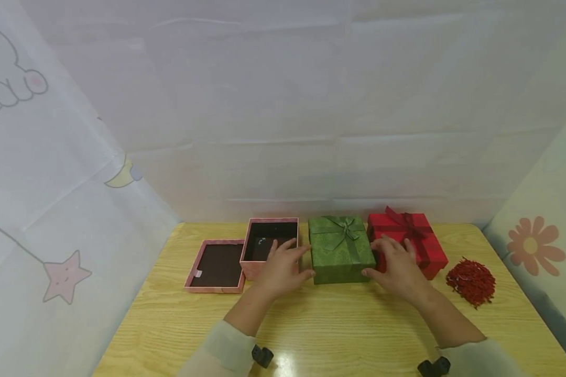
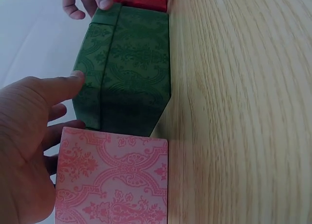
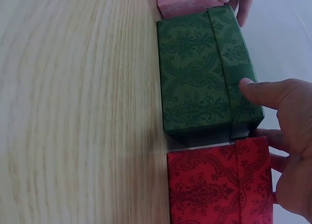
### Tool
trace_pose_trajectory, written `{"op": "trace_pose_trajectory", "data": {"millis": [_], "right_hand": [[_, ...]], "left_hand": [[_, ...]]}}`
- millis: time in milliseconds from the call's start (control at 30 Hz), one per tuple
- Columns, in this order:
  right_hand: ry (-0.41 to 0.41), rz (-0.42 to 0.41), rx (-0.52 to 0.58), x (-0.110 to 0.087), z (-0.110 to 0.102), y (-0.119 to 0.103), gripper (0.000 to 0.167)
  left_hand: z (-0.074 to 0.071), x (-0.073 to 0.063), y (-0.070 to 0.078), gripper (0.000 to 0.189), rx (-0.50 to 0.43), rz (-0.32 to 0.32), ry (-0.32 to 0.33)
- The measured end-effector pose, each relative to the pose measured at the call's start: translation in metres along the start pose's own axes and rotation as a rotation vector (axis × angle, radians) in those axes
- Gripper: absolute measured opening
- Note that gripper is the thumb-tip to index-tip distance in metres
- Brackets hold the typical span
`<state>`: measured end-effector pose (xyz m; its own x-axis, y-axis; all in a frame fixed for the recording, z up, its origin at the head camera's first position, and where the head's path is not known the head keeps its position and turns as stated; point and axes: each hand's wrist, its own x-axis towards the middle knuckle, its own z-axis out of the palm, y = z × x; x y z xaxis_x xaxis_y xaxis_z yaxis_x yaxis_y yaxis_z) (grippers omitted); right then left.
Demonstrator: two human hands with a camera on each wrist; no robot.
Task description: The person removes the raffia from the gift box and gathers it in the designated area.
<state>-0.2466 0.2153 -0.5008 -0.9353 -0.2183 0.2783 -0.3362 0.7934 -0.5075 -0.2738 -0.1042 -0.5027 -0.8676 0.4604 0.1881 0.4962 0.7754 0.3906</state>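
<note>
A green gift box [image 1: 341,256] with a ribbon bow stands on the table, its lid [image 3: 236,58] seated on top. My left hand [image 1: 283,269] is at its left side, fingers spread, with the thumb tip at the lid's front left corner. Opposite it, my right hand [image 1: 398,267] touches the lid's right front corner with the thumb; its other fingers reach between the green box and a red gift box [image 1: 434,248]. Left of the green one, an uncovered pink box [image 1: 252,269] shows a dark interior, partly behind my left hand.
The pink box's lid [image 1: 214,264] lies with its dark inside up at the left. A heap of red shredded paper [image 1: 471,283] sits at the far right of the wooden table [image 1: 330,335]. A pale cloth backdrop [image 1: 283,131] rises behind the table and along both sides.
</note>
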Motion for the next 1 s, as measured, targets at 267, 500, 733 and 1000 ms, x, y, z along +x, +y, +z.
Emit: {"op": "trace_pose_trajectory", "data": {"millis": [267,500,733,1000], "right_hand": [[0.067,-0.027,0.054,0.001,0.011,-0.005,0.059],[0.083,-0.015,0.074,-0.001,0.012,-0.008,0.064],[0.091,0.042,0.142,-0.005,0.010,-0.009,0.061],[0.092,0.065,0.177,-0.007,0.002,-0.011,0.055]], "left_hand": [[0.001,0.003,0.008,0.064,0.033,-0.056,0.017],[0.003,0.003,0.007,0.063,0.001,-0.040,0.064],[0.002,0.003,0.008,0.064,-0.035,-0.015,0.088],[-0.006,0.004,0.009,0.064,-0.132,0.004,0.124]]}}
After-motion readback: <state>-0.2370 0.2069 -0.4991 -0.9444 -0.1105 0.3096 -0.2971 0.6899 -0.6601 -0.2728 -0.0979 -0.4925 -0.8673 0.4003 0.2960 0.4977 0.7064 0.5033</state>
